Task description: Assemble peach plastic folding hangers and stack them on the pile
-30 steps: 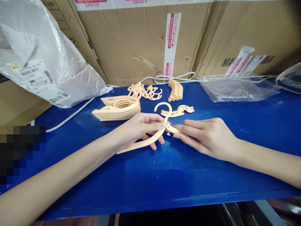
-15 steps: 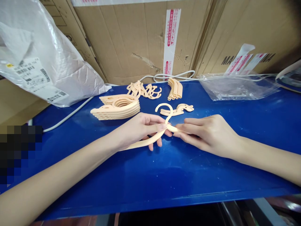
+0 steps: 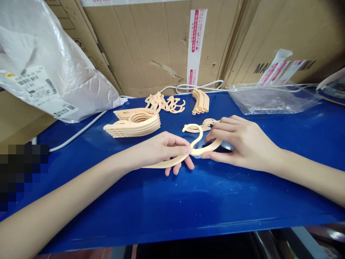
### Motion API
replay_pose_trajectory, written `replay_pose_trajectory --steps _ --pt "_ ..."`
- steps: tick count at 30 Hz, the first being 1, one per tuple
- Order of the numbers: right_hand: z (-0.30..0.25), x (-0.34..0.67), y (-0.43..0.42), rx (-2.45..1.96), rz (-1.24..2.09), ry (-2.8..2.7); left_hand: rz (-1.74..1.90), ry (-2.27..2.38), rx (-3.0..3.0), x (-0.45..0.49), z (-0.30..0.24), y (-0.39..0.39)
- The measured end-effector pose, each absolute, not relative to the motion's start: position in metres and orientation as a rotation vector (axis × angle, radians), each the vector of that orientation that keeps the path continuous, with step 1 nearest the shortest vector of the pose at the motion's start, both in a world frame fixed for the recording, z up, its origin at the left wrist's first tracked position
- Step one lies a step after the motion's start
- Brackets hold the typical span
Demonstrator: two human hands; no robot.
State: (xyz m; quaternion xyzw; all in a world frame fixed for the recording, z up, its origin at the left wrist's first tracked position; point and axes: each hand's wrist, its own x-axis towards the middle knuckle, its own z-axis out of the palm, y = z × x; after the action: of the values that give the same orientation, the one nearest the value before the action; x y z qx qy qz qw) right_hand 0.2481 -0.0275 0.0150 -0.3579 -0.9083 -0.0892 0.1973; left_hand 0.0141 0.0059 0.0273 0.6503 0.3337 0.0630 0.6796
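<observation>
Hanger and right hand partly hide the pieces behind them.

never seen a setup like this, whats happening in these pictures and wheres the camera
There is no machine here, just a person's left hand and right hand, both bare. One camera worn on the head takes every picture, looking forward and down. Both hands hold a cream hanger: the left pinches it near the base of its hook, the right has fingers around one arm. On the blue table lie a stack of cream pieces, a pile of small parts, a bundle of short curved pieces and a clear plastic bag. Cardboard boxes stand behind.
</observation>
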Motion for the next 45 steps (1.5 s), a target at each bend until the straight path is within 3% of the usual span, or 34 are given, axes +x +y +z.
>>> replay_pose_trajectory --steps 18,27,39,45 --pt "0.013 0.247 -0.030 -1.023 -0.278 -2.393 0.059 0.667 1.539 0.007 0.022 0.010" --pt "0.007 0.248 -0.027 -0.817 0.079 -2.658 0.076 0.701 1.590 0.011 0.023 0.004" --pt "0.011 0.245 -0.024 -1.089 0.290 -2.298 0.046 0.673 1.627 0.011 0.019 0.003" --pt "0.006 0.251 -0.019 -1.091 0.303 -2.356 0.381 0.830 1.715 0.020 0.014 -0.007"
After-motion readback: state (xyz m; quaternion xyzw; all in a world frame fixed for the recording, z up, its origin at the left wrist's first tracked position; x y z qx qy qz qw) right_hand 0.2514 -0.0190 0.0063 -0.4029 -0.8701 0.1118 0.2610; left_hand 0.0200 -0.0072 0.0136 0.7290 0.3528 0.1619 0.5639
